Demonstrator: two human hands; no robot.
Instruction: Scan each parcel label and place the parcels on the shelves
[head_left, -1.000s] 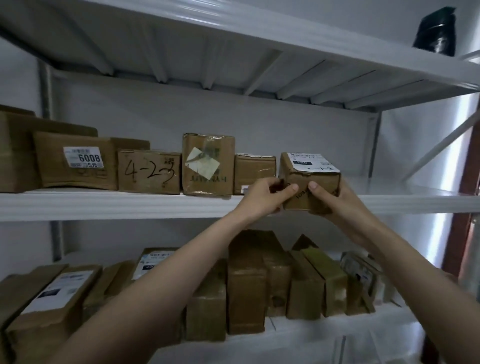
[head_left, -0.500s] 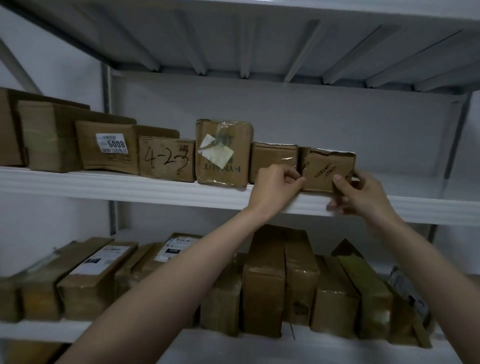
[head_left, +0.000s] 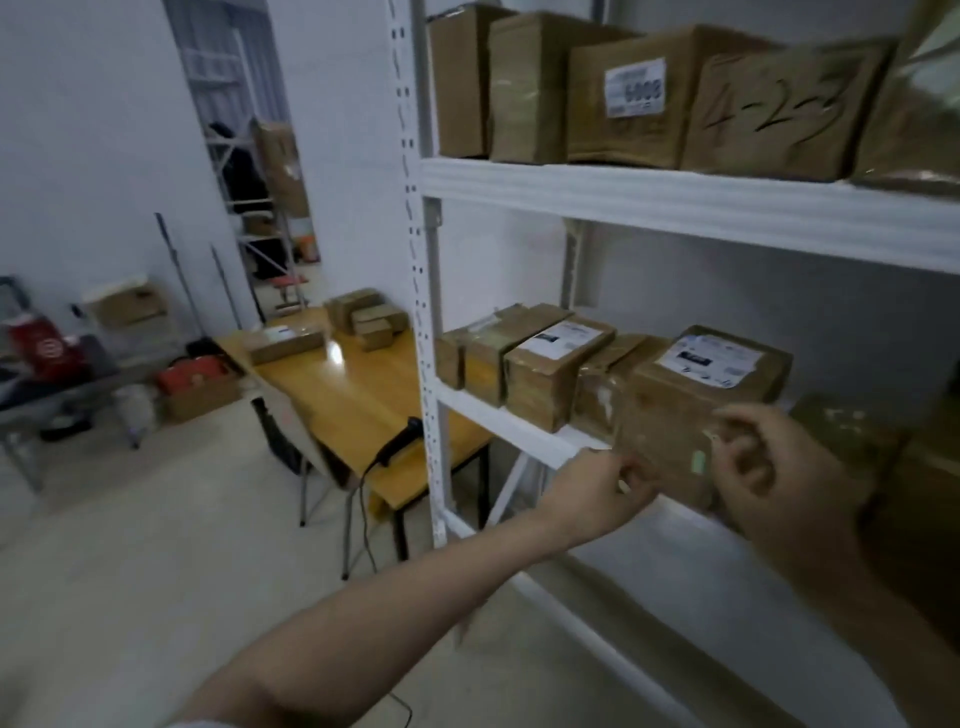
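At the lower shelf (head_left: 524, 436) your left hand (head_left: 597, 493) and right hand (head_left: 774, 467) hover by a parcel (head_left: 691, 410) that sits among others, fingers loosely curled; blur hides whether either one grips it. Square that parcel against its neighbours, label up, and push it fully onto the shelf. More parcels (head_left: 363, 317) and the scanner (head_left: 397, 441) wait on the worktop (head_left: 358, 395): scan each before shelving.

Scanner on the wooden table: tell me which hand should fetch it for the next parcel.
Left. The scanner lies at the table edge, left of the shelf upright. The left hand is the nearer one, while the right hand sits farther right, in front of the labelled parcel.
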